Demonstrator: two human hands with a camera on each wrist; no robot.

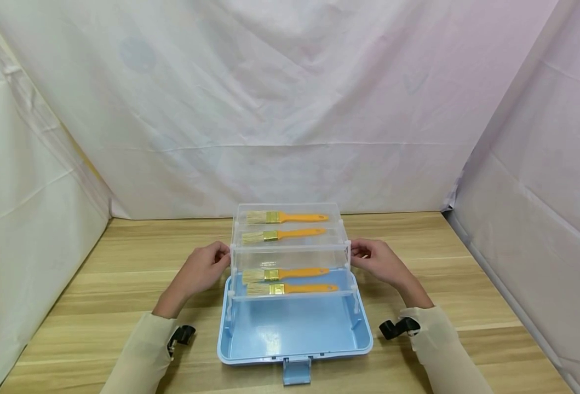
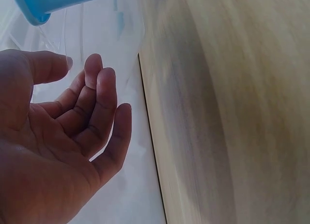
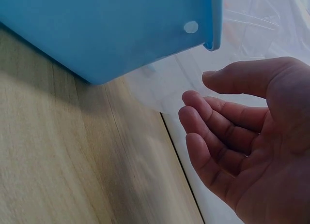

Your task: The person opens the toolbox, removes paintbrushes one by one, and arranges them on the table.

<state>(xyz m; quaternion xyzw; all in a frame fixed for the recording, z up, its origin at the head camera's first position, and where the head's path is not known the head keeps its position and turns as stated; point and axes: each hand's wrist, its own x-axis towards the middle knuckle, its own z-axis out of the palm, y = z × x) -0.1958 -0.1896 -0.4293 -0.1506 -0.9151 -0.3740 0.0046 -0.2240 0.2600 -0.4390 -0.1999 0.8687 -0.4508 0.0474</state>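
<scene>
A blue toolbox [image 1: 294, 328] stands open on the table, its clear plastic trays raised in steps at the back. Two paintbrushes with orange handles lie in the upper part, a rear brush [image 1: 302, 217] and a front brush [image 1: 299, 233]. Lower down lie another paintbrush [image 1: 302, 272] and a front paintbrush [image 1: 311, 288]. My left hand [image 1: 201, 268] is at the left side of the trays, fingertips close against the clear plastic. At the right side is my right hand [image 1: 380, 262], likewise close. Both wrist views show loosely bent fingers, with thumbs apart from them; contact with the plastic is unclear.
A blue latch [image 1: 297, 372] hangs from the box's front edge. The wooden table [image 1: 137, 257] meets a white cloth backdrop [image 1: 290, 109] behind, with cloth at both sides. Black wrist straps [image 1: 399, 327] sit at both sleeves.
</scene>
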